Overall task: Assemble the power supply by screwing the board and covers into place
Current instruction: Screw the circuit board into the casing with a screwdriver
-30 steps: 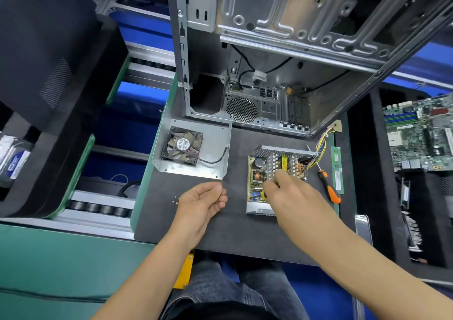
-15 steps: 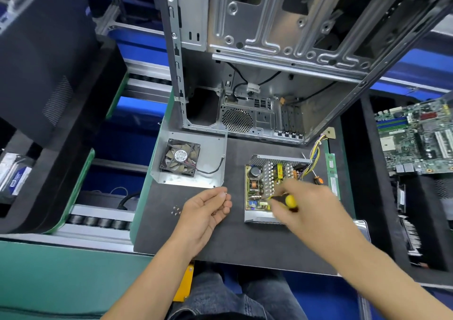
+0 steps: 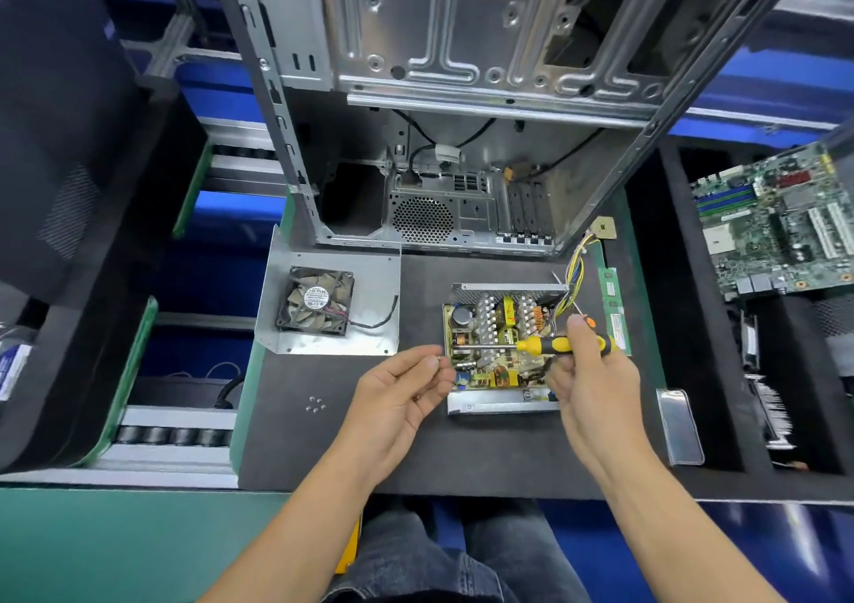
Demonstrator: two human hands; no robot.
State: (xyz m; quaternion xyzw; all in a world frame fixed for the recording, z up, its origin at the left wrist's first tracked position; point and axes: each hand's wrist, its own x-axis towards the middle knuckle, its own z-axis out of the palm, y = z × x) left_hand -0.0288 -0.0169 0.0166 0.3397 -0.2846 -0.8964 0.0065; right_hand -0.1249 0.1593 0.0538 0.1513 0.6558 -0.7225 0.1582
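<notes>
Right hand (image 3: 589,371) now holds one screwdriver (image 3: 561,345); four screws (image 3: 316,403) wait.

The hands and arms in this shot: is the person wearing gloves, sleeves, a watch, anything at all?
Nothing shows on them. The left hand and the right hand are bare, with no gloves, rings or watch in view, and both forearms are uncovered down to the bottom edge of the picture, so no sleeve appears. The only clothing visible is dark blue jeans on the lap below.
</notes>
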